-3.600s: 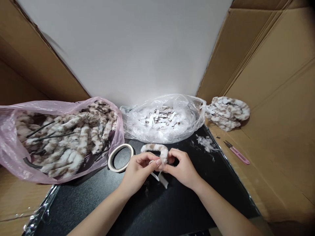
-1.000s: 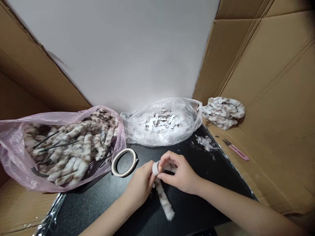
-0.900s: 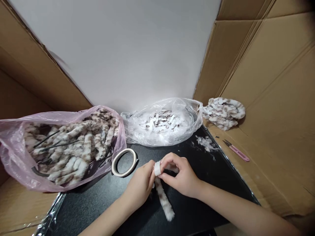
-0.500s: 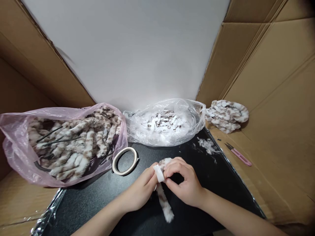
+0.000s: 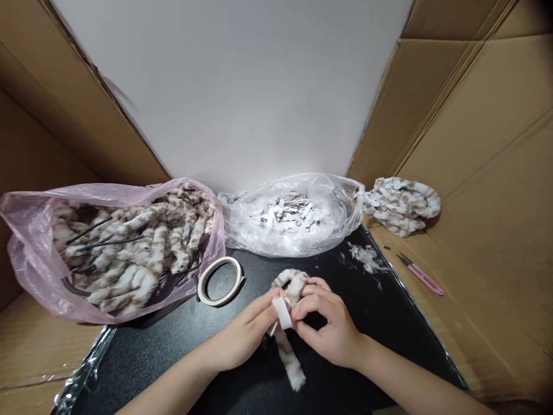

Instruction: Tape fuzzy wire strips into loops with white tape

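Note:
Over the dark table, a brown-and-white furry strip (image 5: 290, 360) is bent into a loop at its far end, while its tail hangs toward me. My left hand (image 5: 244, 334) is closed on the strip where the loop comes together. Across that spot lies a short white band (image 5: 283, 313), pinned at its left side by my left thumb. My right hand (image 5: 330, 325) pinches at the right end of the band, its other fingers resting against the furry loop. The fingertips partly hide the join.
A pink bag (image 5: 32, 253) of furry strips with dark cords stands left, near a tape roll (image 5: 239, 282). Behind is a clear bag (image 5: 233, 230) of small white-and-metal pieces. At right are furry loops (image 5: 404, 204), fluff (image 5: 369, 257) and pink-handled snips (image 5: 425, 279).
My hands have shifted slightly toward me and the furry loop now shows more fully beyond my fingers. The white band has tilted a little. Both hands keep their hold.

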`<state>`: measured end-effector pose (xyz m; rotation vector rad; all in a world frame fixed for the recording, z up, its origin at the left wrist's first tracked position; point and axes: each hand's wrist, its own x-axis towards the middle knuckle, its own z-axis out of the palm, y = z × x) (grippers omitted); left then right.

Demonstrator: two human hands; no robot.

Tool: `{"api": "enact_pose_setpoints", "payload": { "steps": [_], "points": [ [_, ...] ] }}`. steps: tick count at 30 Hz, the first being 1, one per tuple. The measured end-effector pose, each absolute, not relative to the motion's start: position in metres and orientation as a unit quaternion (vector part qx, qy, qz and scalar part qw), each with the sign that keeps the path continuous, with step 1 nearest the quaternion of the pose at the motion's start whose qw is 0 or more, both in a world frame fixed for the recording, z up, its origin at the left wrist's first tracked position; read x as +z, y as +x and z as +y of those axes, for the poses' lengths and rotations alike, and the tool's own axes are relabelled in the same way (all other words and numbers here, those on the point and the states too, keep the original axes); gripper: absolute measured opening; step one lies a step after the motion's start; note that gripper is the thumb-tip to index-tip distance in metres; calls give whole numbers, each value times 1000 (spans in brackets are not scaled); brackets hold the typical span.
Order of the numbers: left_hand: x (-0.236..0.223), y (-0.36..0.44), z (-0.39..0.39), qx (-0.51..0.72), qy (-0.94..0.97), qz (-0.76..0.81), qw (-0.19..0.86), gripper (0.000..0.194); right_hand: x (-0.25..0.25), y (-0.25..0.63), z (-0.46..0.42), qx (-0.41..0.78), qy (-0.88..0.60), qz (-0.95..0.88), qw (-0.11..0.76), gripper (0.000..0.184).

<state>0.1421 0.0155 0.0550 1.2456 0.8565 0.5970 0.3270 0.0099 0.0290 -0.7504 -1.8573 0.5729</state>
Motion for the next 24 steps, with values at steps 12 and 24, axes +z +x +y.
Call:
{"api": "enact_pose_setpoints", "payload": {
  "steps": [12, 24],
  "points": [
    [63, 137, 16, 249, 629, 435, 595, 31, 29, 344, 12, 248, -289, -793, 475, 27],
    [60, 143, 5, 233, 930, 269, -91, 26, 68, 332, 48, 713, -429, -539, 131, 12]
  ]
}}
